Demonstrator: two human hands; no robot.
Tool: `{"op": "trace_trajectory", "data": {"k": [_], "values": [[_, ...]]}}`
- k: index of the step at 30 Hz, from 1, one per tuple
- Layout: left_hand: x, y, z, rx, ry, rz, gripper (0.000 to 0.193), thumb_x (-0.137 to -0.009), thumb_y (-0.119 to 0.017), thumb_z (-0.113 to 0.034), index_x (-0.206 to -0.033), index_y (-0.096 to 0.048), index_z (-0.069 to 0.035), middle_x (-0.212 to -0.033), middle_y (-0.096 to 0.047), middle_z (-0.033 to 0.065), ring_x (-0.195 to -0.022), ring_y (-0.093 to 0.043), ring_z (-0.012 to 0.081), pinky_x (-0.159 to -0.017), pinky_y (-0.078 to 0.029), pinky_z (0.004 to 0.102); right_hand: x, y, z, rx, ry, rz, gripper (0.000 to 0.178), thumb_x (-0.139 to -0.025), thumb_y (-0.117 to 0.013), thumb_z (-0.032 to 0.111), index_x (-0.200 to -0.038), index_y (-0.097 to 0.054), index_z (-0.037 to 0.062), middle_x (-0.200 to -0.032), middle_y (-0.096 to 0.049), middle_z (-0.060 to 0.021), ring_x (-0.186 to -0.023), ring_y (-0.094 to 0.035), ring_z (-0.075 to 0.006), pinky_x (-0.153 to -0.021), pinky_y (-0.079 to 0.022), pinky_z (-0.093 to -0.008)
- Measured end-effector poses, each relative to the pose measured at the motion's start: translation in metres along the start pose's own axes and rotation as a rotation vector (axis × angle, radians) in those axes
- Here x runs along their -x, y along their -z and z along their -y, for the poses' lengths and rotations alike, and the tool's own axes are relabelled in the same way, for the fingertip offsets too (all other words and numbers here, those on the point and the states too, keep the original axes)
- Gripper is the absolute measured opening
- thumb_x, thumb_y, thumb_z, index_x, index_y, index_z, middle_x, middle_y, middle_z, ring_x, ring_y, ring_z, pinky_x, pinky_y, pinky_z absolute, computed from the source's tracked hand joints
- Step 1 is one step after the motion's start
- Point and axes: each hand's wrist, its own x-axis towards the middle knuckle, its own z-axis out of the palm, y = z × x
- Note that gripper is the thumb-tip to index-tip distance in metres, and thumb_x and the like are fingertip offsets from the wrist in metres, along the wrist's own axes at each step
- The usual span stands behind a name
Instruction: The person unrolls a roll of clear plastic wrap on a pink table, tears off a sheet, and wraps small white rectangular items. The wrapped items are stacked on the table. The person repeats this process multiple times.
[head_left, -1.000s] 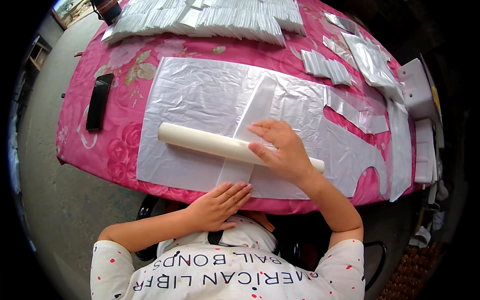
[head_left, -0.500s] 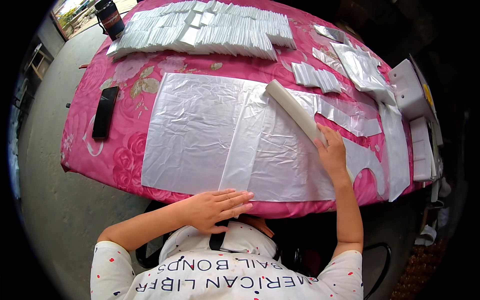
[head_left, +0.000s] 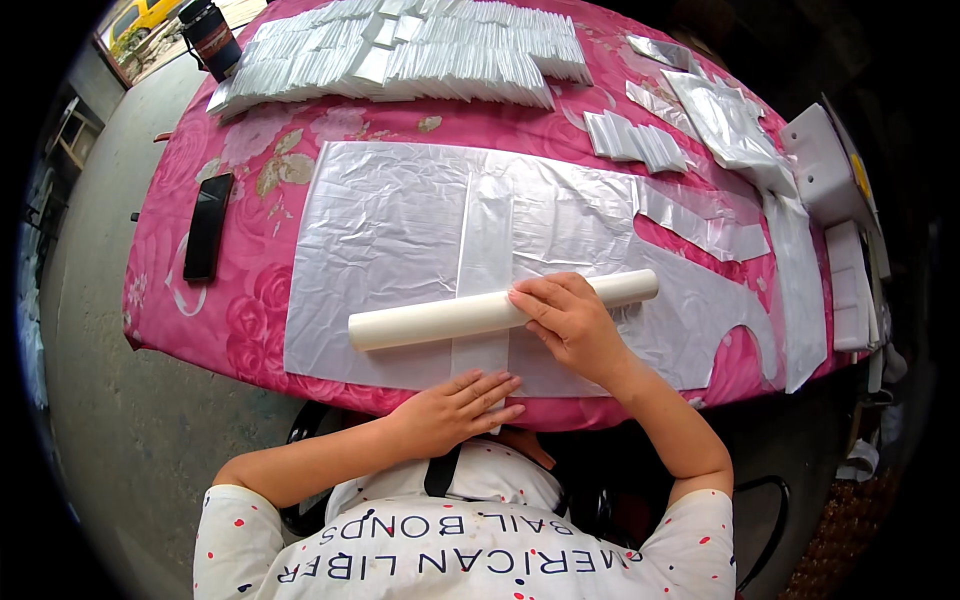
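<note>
At far left on the pink floral tablecloth (head_left: 250,210), a black phone (head_left: 207,228) lies face up; beyond it, at the far edge, a dark cylindrical container (head_left: 208,42) stands beside a broad stack of folded white packets (head_left: 320,62). A silvery plastic sheet (head_left: 380,220) is spread, lightly creased, over the near middle. The left hand (head_left: 455,408) rests palm down at the table's near edge, fingers extended, gripping nothing, over the near end of a whitish folded strip (head_left: 486,235) that runs away from the person across the sheet. A long white roller (head_left: 425,324) lies crosswise over strip and sheet, its right end slightly farther away. The right hand (head_left: 568,322) holds it right of its middle, fingers bent over it. Farther right are a small packet group (head_left: 637,140), clear plastic bags (head_left: 735,130) and a white box (head_left: 820,150).
</note>
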Motion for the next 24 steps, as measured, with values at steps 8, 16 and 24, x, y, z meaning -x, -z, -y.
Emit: {"op": "trace_trajectory", "data": {"k": [8, 16, 24], "values": [[0.000, 0.001, -0.001, -0.120, -0.006, 0.038, 0.051, -0.090, -0.038, -0.024, -0.140, -0.031, -0.016, -0.145, -0.031, 0.0109, -0.134, -0.031, 0.0223, -0.109, -0.023, 0.0377, -0.077, -0.026, -0.068, 0.086, 0.032, -0.145, 0.043, -0.072, -0.065, 0.001, -0.114, -0.060, 0.0087, -0.113, -0.060, -0.0044, -0.103, -0.052, -0.0257, -0.091, -0.041, -0.0368], [0.006, 0.013, 0.004, -0.067, -0.042, -0.031, 0.051, -0.087, -0.045, -0.024, -0.135, -0.038, -0.010, -0.144, -0.032, 0.0108, -0.132, -0.033, 0.0232, -0.107, -0.028, 0.0371, -0.087, -0.030, -0.068, 0.130, 0.027, -0.224, 0.041, -0.073, -0.062, -0.002, -0.113, -0.061, 0.0072, -0.119, -0.057, -0.0084, -0.114, -0.048, -0.0292, -0.098, -0.038, -0.0373], [0.021, 0.017, 0.015, 0.153, 0.011, -0.153, 0.042, -0.081, -0.052, -0.015, -0.122, -0.051, -0.004, -0.132, -0.046, 0.0136, -0.124, -0.043, 0.0243, -0.103, -0.036, 0.0390, -0.008, -0.030, 0.010, -0.205, 0.161, 0.263, 0.046, -0.067, -0.056, -0.004, -0.113, -0.058, 0.0019, -0.124, -0.053, -0.0124, -0.120, -0.045, -0.0301, -0.100, -0.039, -0.0382]]}}
